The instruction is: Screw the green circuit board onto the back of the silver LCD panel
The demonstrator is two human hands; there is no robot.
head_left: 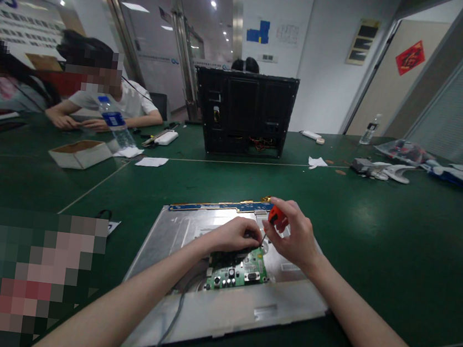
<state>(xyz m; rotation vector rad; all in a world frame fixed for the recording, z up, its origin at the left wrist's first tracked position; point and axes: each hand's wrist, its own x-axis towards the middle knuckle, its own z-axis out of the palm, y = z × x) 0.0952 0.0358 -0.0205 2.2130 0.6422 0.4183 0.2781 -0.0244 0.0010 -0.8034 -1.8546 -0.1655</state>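
Right hand [297,238] clamped on orange screwdriver [275,217], tip down at green circuit board [241,272]; left hand [235,235] fingers curled, pressing board's top edge.

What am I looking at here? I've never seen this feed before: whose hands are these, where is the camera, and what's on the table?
There is one picture, taken from a camera on a person's head, looking forward and down. The two bare arms belong to that person. The right hand holds a small orange-handled screwdriver, tip down at a green circuit board. The left hand rests on the board beside it. The board sits on the metal back of a flat panel lying on a green table. Farther off stand a black open chassis, a cardboard box and a water bottle. Other people sit at the far left.
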